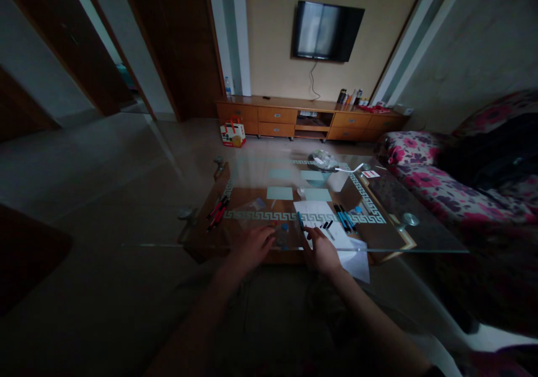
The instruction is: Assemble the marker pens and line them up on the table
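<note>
My right hand point(321, 251) is over the near edge of a glass table point(252, 178), its fingers closed at the lower end of a blue pen point(300, 219). Beneath that pen lies white paper point(313, 206), with short black pen parts point(327, 225) on it. To the left, my left hand point(254, 245) hovers with its fingers stretched toward the right, slightly blurred. I see nothing in it. Close to its fingertips is a small blue piece point(284, 227). Several blue-and-black pens point(345, 218) lie right of the paper, and several red-and-black pens point(217, 213) at the table's left.
On the far part of the table sit a clear plastic bag point(323, 159) and a red-and-white card point(370, 174). A flowered sofa point(420, 181) borders the right side. Beyond stand a wooden TV cabinet point(275, 113) and a carton bag point(232, 134).
</note>
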Motion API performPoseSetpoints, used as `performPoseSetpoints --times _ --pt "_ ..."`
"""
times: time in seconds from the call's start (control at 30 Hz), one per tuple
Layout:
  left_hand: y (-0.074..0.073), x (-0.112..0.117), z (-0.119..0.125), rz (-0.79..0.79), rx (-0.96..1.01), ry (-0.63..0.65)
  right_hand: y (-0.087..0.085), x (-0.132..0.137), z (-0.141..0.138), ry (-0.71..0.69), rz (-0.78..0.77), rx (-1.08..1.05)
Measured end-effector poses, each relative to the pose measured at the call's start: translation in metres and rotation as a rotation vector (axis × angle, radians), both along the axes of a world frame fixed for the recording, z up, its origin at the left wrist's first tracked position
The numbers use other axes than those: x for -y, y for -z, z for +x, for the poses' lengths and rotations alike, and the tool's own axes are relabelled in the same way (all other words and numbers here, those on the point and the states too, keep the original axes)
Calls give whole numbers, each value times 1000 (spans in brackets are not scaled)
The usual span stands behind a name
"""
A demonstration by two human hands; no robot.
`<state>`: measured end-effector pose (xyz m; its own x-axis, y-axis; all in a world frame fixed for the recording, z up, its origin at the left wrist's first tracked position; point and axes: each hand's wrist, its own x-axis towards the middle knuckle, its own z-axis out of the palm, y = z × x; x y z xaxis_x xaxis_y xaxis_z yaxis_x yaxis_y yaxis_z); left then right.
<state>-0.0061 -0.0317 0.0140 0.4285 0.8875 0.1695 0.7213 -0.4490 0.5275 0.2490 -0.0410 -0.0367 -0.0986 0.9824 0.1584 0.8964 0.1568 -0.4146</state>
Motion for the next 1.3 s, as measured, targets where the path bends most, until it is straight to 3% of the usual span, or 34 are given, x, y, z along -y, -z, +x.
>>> performPoseSetpoints --times 0.23,0.53,0.77,0.97,1.3 --pt "23 4 8 -139 234 27 13 -3 -7 33 48 29" --pt "43 -5 10 -391 614 -144 20 -10 -22 119 139 -91" --pt "52 -3 28 -584 849 -145 22 -16 -28 138 116 -166" --pt "58 -4 31 -684 913 -99 21 -15 -26 132 104 -182" --pt "64 -4 29 -696 933 -110 14 -14 -25 173 104 -198"
